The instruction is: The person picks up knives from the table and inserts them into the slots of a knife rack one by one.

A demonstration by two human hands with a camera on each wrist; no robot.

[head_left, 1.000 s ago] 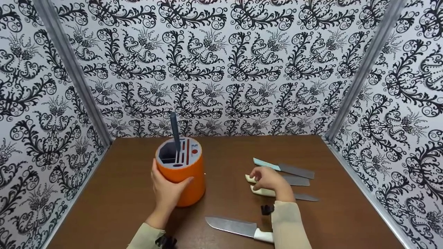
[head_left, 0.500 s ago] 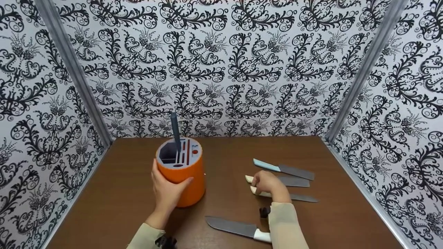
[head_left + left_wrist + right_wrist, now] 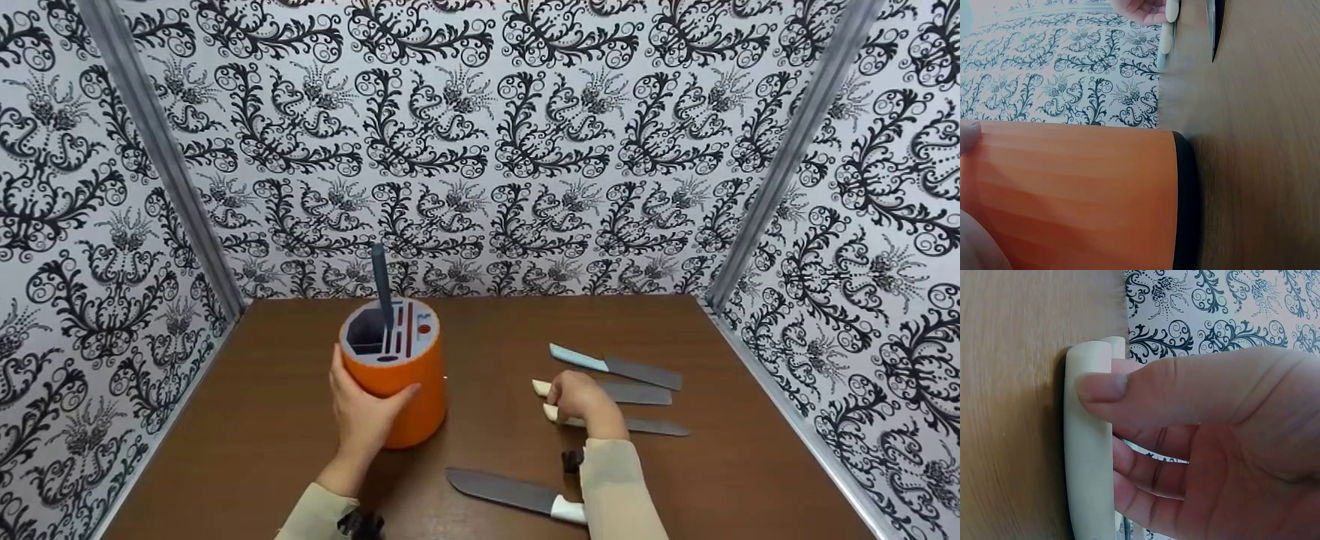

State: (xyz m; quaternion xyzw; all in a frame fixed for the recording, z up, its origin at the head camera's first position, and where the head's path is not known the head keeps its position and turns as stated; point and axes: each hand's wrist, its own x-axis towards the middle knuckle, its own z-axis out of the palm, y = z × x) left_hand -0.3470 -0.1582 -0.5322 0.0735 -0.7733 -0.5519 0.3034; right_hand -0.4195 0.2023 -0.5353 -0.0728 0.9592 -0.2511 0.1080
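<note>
My left hand [image 3: 361,414] grips the side of an orange round knife block [image 3: 421,405], thumb across its front. The block stands upright on the table, a dark-handled knife [image 3: 382,281] in one slot of its grey top. My right hand [image 3: 589,401] pinches the cream handle of the nearest knife [image 3: 660,427] in a row of three, which lies on the table. In the right wrist view the thumb presses one side of that cream handle [image 3: 1089,461], fingers on the other. Just behind lies a second cream-handled knife [image 3: 641,394], partly hidden by the hand.
A knife with a pale blue handle [image 3: 577,358] lies farthest back in the row. Near the front, a broad-bladed knife [image 3: 506,491] points left, its white handle partly under the right sleeve. Patterned walls with metal edges enclose the brown table [image 3: 480,450].
My right hand has come down slightly and its fingers have closed on the nearest cream knife handle. My left hand and the knife block stay in place.
</note>
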